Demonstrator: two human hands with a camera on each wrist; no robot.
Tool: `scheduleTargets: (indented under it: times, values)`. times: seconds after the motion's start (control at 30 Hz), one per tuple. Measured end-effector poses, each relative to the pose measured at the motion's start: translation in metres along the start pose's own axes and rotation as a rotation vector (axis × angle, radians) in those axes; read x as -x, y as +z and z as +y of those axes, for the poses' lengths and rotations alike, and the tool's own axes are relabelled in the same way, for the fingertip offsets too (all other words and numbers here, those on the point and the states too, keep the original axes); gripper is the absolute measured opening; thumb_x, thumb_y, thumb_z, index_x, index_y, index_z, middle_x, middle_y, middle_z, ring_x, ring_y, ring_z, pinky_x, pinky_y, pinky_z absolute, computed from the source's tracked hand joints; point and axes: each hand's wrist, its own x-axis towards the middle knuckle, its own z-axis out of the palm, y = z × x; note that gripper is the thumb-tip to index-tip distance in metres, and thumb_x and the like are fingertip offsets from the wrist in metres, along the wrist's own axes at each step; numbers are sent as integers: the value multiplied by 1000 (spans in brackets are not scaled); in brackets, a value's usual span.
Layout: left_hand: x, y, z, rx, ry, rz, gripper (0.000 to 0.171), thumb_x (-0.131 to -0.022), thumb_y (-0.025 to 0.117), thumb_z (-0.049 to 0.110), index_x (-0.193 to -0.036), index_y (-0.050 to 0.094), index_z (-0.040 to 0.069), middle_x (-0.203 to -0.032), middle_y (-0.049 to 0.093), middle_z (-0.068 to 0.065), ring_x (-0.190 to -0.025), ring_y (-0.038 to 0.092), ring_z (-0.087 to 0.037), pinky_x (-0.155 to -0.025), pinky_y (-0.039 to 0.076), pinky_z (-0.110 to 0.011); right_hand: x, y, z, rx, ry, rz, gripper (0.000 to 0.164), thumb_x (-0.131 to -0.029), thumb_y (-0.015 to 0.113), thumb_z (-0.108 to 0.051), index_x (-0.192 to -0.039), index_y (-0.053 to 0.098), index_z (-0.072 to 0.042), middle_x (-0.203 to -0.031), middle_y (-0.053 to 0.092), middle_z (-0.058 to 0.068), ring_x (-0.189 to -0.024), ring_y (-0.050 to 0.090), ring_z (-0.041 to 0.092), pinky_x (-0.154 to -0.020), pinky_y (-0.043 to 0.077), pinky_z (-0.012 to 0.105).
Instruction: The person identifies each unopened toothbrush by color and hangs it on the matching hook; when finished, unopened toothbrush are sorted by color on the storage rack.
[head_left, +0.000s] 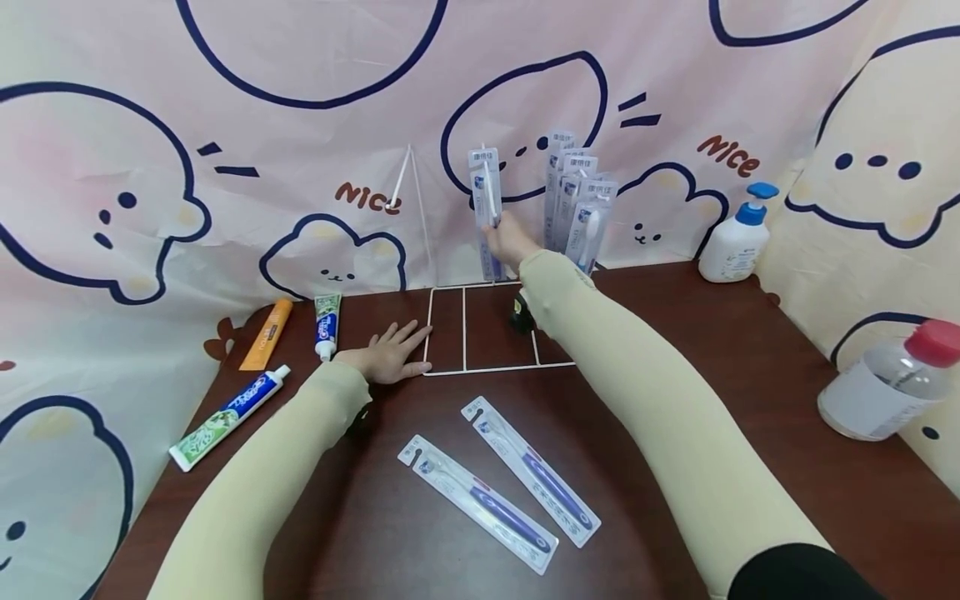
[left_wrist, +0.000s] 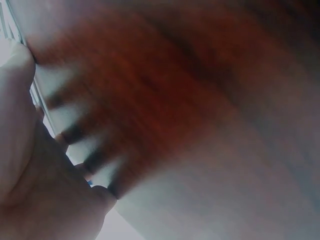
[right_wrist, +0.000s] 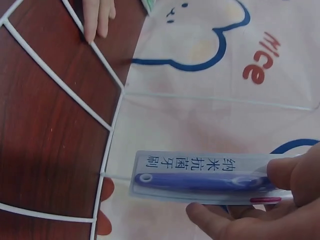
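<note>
My right hand [head_left: 513,240] pinches a toothbrush in a clear blister pack [head_left: 485,187], held upright at the back of a white wire rack [head_left: 464,329]. In the right wrist view the pack's purple handle end [right_wrist: 200,181] sticks out past my thumb and fingers. To its right several packed toothbrushes [head_left: 581,200] hang in a row. My left hand [head_left: 390,354] lies with fingers spread at the left edge of the rack's base, fingertips touching the wire; the left wrist view shows the palm [left_wrist: 45,175] dimly, holding nothing. Whether the held pack is on a hook is hidden.
Two packed toothbrushes [head_left: 476,504] [head_left: 531,471] lie on the brown table in front. At left are an orange tube [head_left: 267,335] and toothpaste tubes [head_left: 228,418] [head_left: 327,325]. A blue-topped pump bottle [head_left: 735,242] and a red-lidded bottle [head_left: 885,387] stand at right. A bare hook [head_left: 400,179] rises at the rack's left.
</note>
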Motion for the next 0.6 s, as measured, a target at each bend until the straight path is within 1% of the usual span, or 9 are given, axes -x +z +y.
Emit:
scheduleTargets:
  times: [0.1, 0.27, 0.3, 0.37, 0.47, 0.53, 0.6]
  values:
    - [1, 0, 1, 10, -2, 1, 79, -89, 38, 60, -149, 6, 20, -153, 2, -15, -135, 1, -45, -99, 9, -65, -9, 0, 1, 34, 9, 13, 42, -98, 39, -17, -133, 33, 6, -130, 46, 21, -118, 47, 30, -97, 37, 39]
    - [0, 2, 3, 20, 6, -17, 80, -89, 38, 60, -149, 6, 19, -152, 1, -16, -135, 0, -45, -99, 8, -65, -14, -3, 8, 25, 34, 20, 45, -99, 38, -18, -137, 30, 4, -134, 43, 20, -121, 44, 30, -100, 34, 39]
    - [0, 3, 3, 21, 8, -18, 80, -89, 38, 60, -149, 6, 19, -152, 1, -16, -134, 0, -45, -99, 8, -65, -13, -3, 9, 4, 40, 24, 45, -98, 39, -17, -137, 29, 4, -135, 42, 20, -122, 43, 30, -100, 33, 40]
    - [-1, 3, 3, 20, 11, -18, 80, -89, 38, 61, -149, 6, 18, -152, 1, -16, -134, 1, -45, -99, 9, -66, -10, -3, 10, -26, 56, 43, 47, -97, 42, -18, -137, 26, 1, -134, 41, 20, -122, 43, 29, -100, 33, 39]
    - [-1, 2, 1, 15, 12, -5, 81, -89, 37, 62, -149, 7, 18, -152, 2, -16, -134, 1, -46, -99, 9, -66, -1, -2, 12, -19, 81, 117, 51, -93, 50, -22, -136, 26, -6, -130, 41, 18, -119, 43, 27, -99, 34, 37]
    - [-2, 1, 0, 14, 8, -1, 81, -89, 37, 62, -149, 6, 19, -152, 2, -16, -134, 1, -45, -99, 8, -65, 8, -2, 12, 11, 96, 156, 55, -91, 55, -25, -135, 25, -11, -130, 39, 16, -118, 43, 27, -98, 34, 36]
    - [-2, 1, -2, 13, 5, 3, 80, -89, 37, 62, -149, 6, 19, -152, 1, -16, -134, 0, -45, -99, 8, -66, 20, -3, 11, 65, 108, 163, 58, -89, 57, -28, -136, 26, -14, -133, 36, 15, -119, 41, 26, -99, 33, 35]
